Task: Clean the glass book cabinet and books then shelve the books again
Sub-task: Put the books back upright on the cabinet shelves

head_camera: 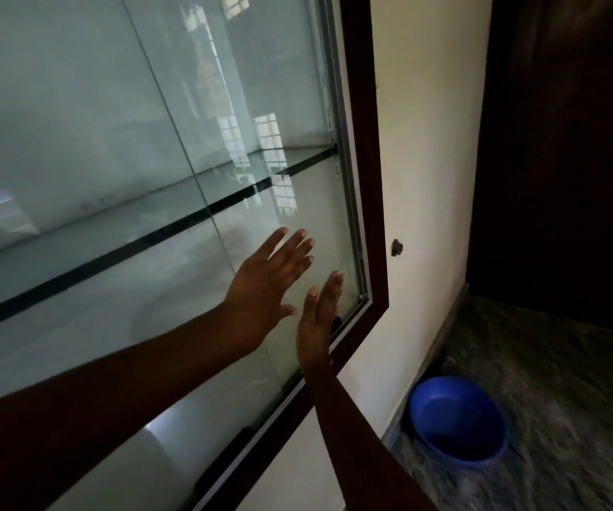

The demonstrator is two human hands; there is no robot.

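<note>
Left hand (268,285), right hand (317,322) flat, fingers straight, against glass (113,105) by right frame (364,142): likely sliding pane. Basin (456,418) on floor, right.

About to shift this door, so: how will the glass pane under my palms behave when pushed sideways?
Probably slides rather than swings: the glass pane sits in a metal track. Likely slippery, since left hand and right hand press straight-fingered on smooth glass. Stiff but fragile; push gently.

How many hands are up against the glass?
2. The left hand is spread flat on the glass door; the right hand is just right of it, fingers straight, near the dark frame.
</note>
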